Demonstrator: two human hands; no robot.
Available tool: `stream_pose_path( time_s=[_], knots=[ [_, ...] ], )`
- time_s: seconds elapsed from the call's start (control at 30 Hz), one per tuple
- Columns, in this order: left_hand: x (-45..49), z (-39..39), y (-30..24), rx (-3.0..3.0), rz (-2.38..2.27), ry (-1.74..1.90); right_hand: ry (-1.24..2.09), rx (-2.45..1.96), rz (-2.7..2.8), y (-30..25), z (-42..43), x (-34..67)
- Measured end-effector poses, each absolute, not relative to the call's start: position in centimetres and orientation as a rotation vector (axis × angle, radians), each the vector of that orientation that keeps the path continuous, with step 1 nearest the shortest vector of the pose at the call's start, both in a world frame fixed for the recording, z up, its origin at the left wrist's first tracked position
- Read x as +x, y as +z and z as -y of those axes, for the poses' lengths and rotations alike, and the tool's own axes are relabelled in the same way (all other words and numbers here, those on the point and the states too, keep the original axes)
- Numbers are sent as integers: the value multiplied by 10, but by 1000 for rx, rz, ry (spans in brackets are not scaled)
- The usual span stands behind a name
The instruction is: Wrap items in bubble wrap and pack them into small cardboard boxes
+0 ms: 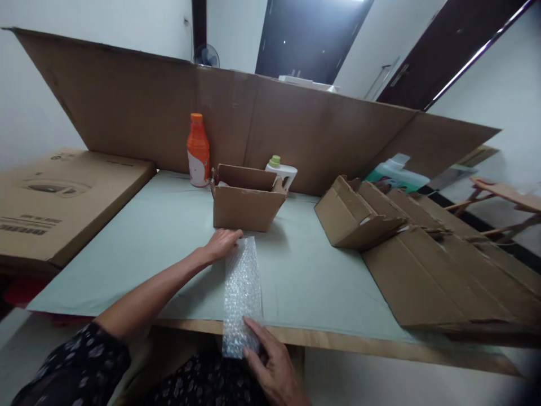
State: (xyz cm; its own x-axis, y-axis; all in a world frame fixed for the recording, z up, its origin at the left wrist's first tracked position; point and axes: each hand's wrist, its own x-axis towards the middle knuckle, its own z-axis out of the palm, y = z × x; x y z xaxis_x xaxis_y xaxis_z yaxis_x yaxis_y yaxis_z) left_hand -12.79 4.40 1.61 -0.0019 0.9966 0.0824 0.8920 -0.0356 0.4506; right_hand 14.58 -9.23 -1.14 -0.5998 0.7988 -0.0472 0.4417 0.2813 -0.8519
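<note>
The bubble wrap (243, 282) lies lengthwise on the tabletop (321, 282), its near end past the front edge, where the fingers of the right hand (273, 361) grasp its right side. The left hand (224, 243) lies at the far end, just in front of an open box (245, 207), though I cannot tell whether its fingers grip the wrap. An orange bottle (198, 149) and a white bottle (288, 173) stand behind, more boxes (426, 276) to the right

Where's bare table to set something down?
Two patches: between bubble wrap and the cardboard boxes at right; between flat carton and left forearm. Crowded: right end, filled by those boxes; back centre, with orange bottle, open box, white bottle.
</note>
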Motion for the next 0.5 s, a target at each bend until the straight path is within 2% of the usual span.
stream_pose_path(
  time_s=[0.1,0.17,0.27,0.4,0.5],
  knots=[
    [-114,-60,12,2027,-1959,596,1325,-1233,2101,-14,94,137],
    [-115,-43,8,2030,-1958,662,1379,-1258,2017,-16,93,137],
    [-124,24,0,2051,-1854,716,1550,-1219,1860,-23,94,143],
    [-114,127,-12,2076,-1317,879,1888,-1187,1533,-28,97,143],
    [-87,158,-20,2008,-1372,942,1982,-1133,1372,-22,95,136]
  ],
)
